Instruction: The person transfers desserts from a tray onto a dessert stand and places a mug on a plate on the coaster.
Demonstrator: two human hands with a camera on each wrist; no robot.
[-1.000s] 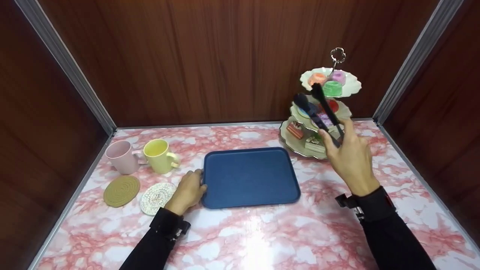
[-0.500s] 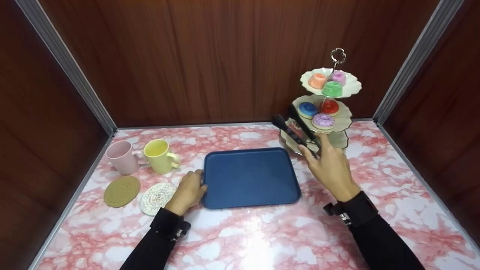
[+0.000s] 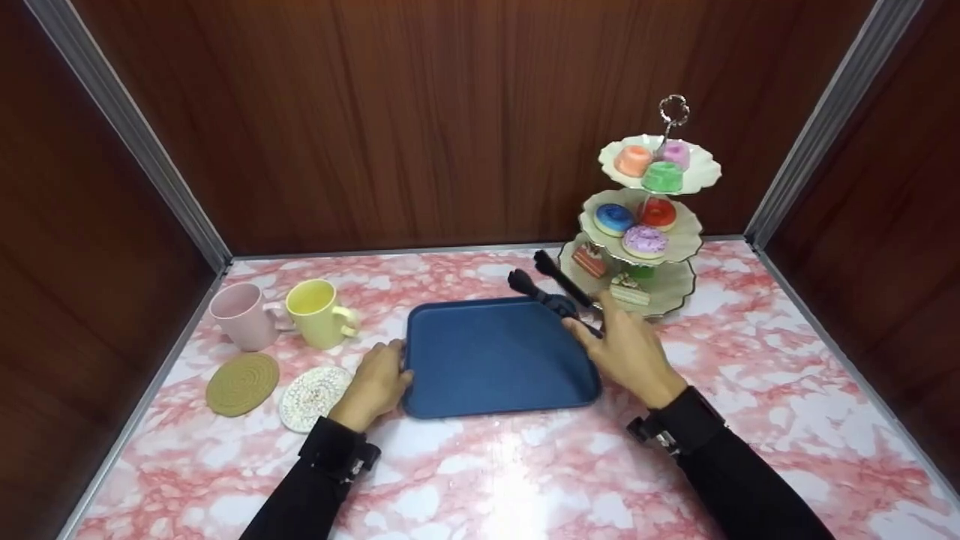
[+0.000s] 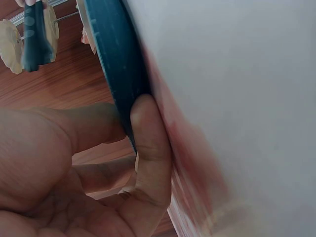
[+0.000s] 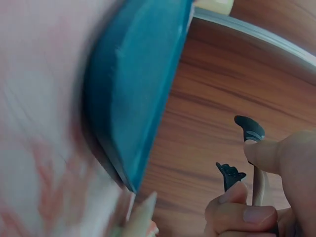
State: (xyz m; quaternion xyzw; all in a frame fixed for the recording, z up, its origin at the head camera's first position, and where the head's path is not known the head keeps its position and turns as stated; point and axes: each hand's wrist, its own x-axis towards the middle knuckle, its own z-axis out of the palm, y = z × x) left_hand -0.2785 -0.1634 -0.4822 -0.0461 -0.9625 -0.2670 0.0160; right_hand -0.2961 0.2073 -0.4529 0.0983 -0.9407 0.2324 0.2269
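Observation:
My left hand (image 3: 375,379) pinches the left edge of a dark blue rectangular tray (image 3: 495,360) lying on the table; the left wrist view has a finger (image 4: 149,128) under its rim. In my right hand (image 3: 628,351) is a pair of black tongs (image 3: 556,301), pointing up and left over the tray's back right corner. The tong tips are spread apart with nothing between them. Just behind that hand stands a three-tier cake stand (image 3: 679,244) bearing small cakes, a blue doughnut (image 3: 615,219), a red doughnut (image 3: 657,214), a purple doughnut (image 3: 645,241) and cake slices.
On the left stand a pink mug (image 3: 244,319) and a yellow mug (image 3: 316,315). Before them lie a tan coaster (image 3: 242,384) and a white patterned coaster (image 3: 309,397), the latter near my left wrist. Wooden panels (image 3: 450,127) enclose the marbled table (image 3: 465,480) at back and sides.
My right hand has carried the tongs left and down, from in front of the cake stand to the tray's right side. My left hand and the tray have stayed put.

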